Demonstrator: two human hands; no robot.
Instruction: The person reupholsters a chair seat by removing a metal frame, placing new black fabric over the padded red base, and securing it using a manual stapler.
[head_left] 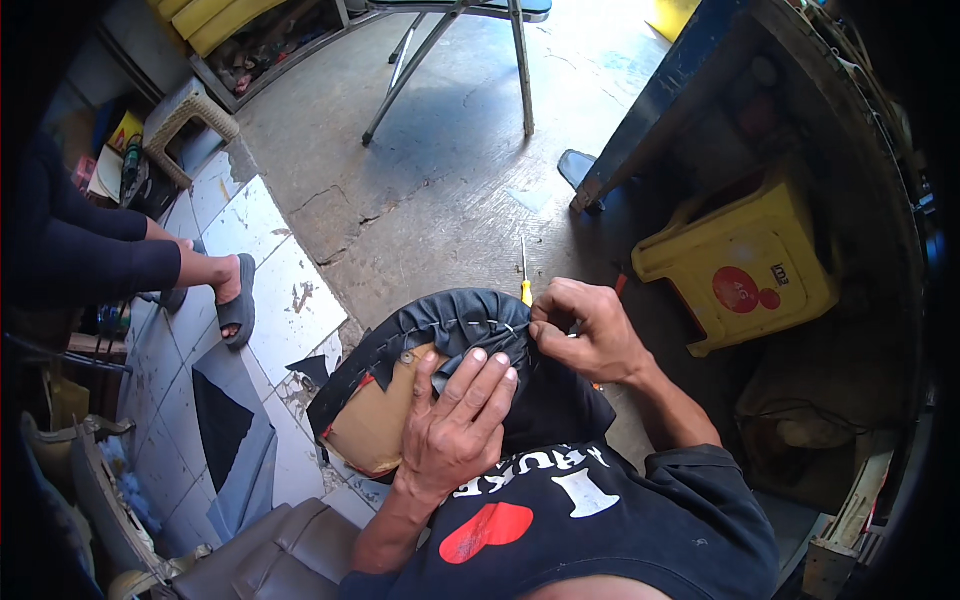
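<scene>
A rounded seat pad lies on my lap, its brown board back (pixel 372 425) partly bare. Black cover material (pixel 430 310) is folded and gathered over its rim, with a line of white stitches along the fold. My left hand (pixel 455 425) lies flat on the board and gathered cover, fingers stretched out. At the cover's right edge, my right hand (pixel 590 335) is closed in a pinch. A short white strand runs from the gathers toward its fingertips; what they grip is too small to tell. Just beyond the pad, a screwdriver (pixel 526 290) with a yellow handle is on the floor.
A yellow plastic stool (pixel 740 265) lies tipped at right, beside a dark blue wooden panel (pixel 665 100). Another person's sandalled foot (pixel 236 305) rests on the white tiles at left, near grey and black material scraps (pixel 235 440). A folding chair (pixel 455 60) stands ahead.
</scene>
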